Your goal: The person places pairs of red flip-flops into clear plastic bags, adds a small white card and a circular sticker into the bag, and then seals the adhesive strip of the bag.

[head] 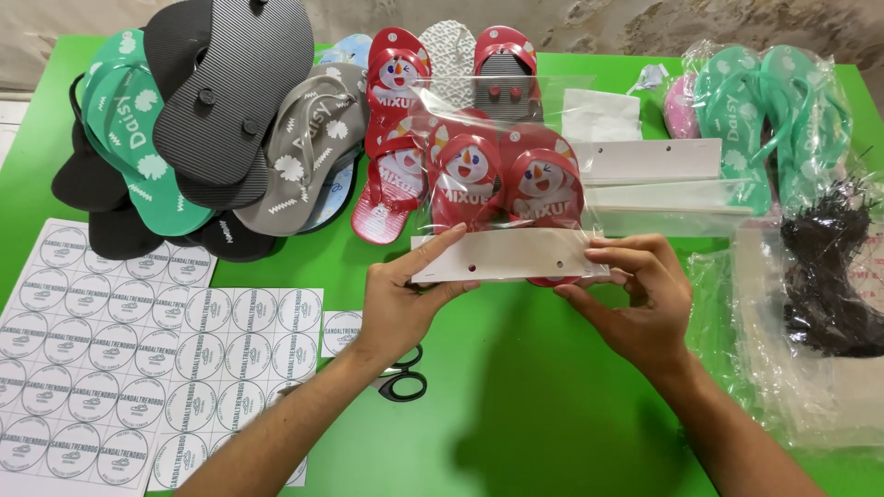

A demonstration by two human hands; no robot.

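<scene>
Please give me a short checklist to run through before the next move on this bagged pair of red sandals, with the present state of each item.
1. Left hand grips the white card header at its left end: ok.
2. Right hand pinches the header's right end: ok.
3. Red sandals sit side by side inside the clear bag: ok.
4. Header lies level across the bag's mouth: ok.
5. Header folded over both sides of the bag: cannot tell.
6. Scissors lie on the green table, partly hidden under the left wrist: ok.
</scene>
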